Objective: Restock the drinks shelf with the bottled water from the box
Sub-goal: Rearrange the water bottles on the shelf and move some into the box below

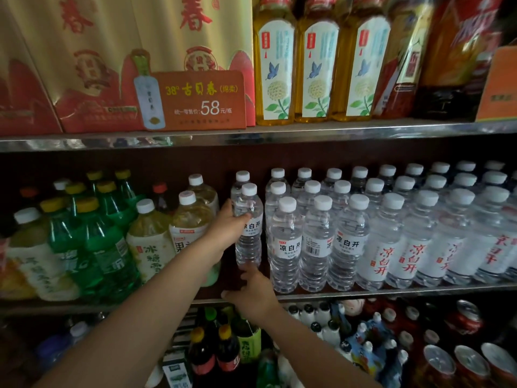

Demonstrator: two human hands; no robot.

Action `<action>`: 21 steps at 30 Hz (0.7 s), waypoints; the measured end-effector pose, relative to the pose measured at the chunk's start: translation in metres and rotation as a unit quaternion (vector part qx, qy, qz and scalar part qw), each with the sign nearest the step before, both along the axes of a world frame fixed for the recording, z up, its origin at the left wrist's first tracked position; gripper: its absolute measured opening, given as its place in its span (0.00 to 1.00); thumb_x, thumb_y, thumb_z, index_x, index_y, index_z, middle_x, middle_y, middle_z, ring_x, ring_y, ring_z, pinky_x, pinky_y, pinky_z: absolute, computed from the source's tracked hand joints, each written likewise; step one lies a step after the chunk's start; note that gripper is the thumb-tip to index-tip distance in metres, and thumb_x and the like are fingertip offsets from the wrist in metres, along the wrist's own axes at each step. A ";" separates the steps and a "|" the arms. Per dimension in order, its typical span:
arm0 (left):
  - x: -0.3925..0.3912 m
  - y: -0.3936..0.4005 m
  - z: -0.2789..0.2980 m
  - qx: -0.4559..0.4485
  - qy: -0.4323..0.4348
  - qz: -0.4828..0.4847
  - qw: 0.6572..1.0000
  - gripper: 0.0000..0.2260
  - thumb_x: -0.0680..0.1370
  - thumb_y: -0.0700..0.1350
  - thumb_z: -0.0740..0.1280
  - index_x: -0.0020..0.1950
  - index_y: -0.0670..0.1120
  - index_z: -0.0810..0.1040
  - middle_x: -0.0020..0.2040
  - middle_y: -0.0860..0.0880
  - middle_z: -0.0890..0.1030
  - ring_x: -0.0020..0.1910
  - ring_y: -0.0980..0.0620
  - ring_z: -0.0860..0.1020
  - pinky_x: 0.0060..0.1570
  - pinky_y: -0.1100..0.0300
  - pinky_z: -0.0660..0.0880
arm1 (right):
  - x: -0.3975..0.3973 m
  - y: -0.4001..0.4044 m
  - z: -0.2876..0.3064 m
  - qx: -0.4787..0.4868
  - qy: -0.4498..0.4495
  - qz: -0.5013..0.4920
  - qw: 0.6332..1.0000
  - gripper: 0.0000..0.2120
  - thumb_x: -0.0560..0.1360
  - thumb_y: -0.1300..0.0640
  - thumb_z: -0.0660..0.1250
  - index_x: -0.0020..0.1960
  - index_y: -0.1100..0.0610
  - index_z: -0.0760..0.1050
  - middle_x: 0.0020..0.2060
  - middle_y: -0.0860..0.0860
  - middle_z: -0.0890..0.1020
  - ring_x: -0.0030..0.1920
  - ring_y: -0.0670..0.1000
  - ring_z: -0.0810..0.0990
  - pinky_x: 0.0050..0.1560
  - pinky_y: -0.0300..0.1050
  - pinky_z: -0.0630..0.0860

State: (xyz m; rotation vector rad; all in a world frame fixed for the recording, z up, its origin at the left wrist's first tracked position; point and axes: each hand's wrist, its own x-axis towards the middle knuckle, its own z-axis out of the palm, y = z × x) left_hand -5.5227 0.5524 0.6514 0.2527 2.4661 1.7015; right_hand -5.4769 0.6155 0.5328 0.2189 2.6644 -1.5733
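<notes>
The left hand (228,228) grasps a clear water bottle (249,228), white-capped with a white label, upright above the shelf (363,294); the right hand (253,294) touches its base with fingers loosely extended.

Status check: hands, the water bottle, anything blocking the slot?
Left hand grips water bottle at the label. Right hand touches its base with fingertips. Bottle upright at left end of the water rows. Nothing blocking the slot.

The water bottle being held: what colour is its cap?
White, clearest in the head view: the water bottle has a white cap.
</notes>
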 end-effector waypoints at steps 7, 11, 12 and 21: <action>0.066 -0.018 -0.004 -0.075 -0.010 -0.002 0.997 0.18 0.81 0.50 0.61 0.69 0.45 0.70 0.65 0.47 0.75 0.61 0.49 0.76 0.56 0.59 0.70 | 0.065 0.049 0.024 0.071 0.011 0.047 0.996 0.20 0.71 0.54 0.74 0.61 0.58 0.76 0.47 0.51 0.81 0.50 0.49 0.80 0.51 0.39 0.74; 0.108 -0.033 -0.028 -0.088 -0.067 0.014 0.994 0.18 0.81 0.52 0.60 0.65 0.43 0.75 0.51 0.49 0.80 0.48 0.50 0.80 0.53 0.56 0.74 | 0.103 0.075 0.024 0.064 -0.017 0.069 0.995 0.14 0.71 0.56 0.74 0.54 0.59 0.79 0.43 0.51 0.81 0.48 0.49 0.79 0.51 0.40 0.75; 0.117 -0.035 -0.037 -0.094 -0.083 0.017 0.992 0.17 0.81 0.52 0.59 0.64 0.43 0.75 0.51 0.48 0.80 0.48 0.50 0.80 0.52 0.55 0.74 | 0.111 0.080 0.020 0.062 -0.027 0.073 0.995 0.13 0.71 0.55 0.75 0.53 0.59 0.79 0.43 0.50 0.81 0.47 0.49 0.79 0.50 0.41 0.75; 0.201 -0.053 -0.174 -0.147 -0.232 -0.001 0.962 0.09 0.81 0.46 0.62 0.58 0.45 0.77 0.60 0.47 0.79 0.54 0.49 0.79 0.48 0.59 0.73 | 0.177 0.085 -0.095 0.033 -0.139 0.064 0.988 0.08 0.70 0.56 0.75 0.46 0.56 0.79 0.43 0.52 0.81 0.50 0.51 0.81 0.51 0.42 0.77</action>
